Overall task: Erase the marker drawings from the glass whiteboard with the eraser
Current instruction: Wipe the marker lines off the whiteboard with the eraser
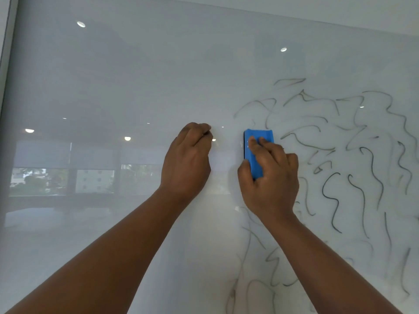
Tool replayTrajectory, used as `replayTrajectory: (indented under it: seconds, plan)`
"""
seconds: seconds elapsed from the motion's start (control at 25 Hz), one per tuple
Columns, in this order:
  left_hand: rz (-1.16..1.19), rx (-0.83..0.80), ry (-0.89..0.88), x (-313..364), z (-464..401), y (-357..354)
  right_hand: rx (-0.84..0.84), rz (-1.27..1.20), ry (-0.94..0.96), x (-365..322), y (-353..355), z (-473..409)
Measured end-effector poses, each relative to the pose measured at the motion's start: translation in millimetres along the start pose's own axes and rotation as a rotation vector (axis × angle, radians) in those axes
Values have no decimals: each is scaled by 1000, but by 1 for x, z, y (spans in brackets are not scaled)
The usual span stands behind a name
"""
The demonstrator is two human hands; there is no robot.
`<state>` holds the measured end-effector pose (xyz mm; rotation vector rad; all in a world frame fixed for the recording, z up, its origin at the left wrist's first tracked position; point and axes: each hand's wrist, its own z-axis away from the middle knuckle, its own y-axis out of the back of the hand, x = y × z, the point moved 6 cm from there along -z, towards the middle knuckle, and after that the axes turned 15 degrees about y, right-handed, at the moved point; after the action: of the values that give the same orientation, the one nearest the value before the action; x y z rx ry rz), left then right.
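Note:
A glass whiteboard (113, 87) fills the view. Dark wavy marker drawings (340, 155) cover its right half, some of them faint and smeared. My right hand (269, 177) presses a blue eraser (257, 143) flat against the glass at the left edge of the drawings, fingers on top of it. My left hand (188, 159) rests on the bare glass a little to the left, its fingers curled shut with nothing visible in them.
The board's left half shows only reflections of ceiling lights and windows (61, 180). The board's frame (6, 53) runs down the far left. More faint lines (260, 279) lie below my right hand.

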<state>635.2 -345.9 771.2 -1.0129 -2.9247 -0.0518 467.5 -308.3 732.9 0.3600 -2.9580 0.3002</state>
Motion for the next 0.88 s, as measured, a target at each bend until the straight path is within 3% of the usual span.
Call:
replayTrajectory:
  seconds: [0.12,0.28,0.44,0.64,0.8,0.88]
  plan:
    - [-11,33,-15,1,5,-4,9,-27,-109,-3,-9,-33]
    - [-20,55,1,-2,5,-2,-48,-55,134,-16,-6,-6]
    - [-35,60,32,-1,8,-4,76,-68,-120,19,-4,-49]
    - [-34,72,38,-4,6,-4,-32,-60,108,-15,-16,-33]
    - [-20,98,54,-2,6,-3,64,-113,-153,30,-8,-74]
    - [-6,99,47,-2,6,-3,13,-99,-53,3,-19,-86]
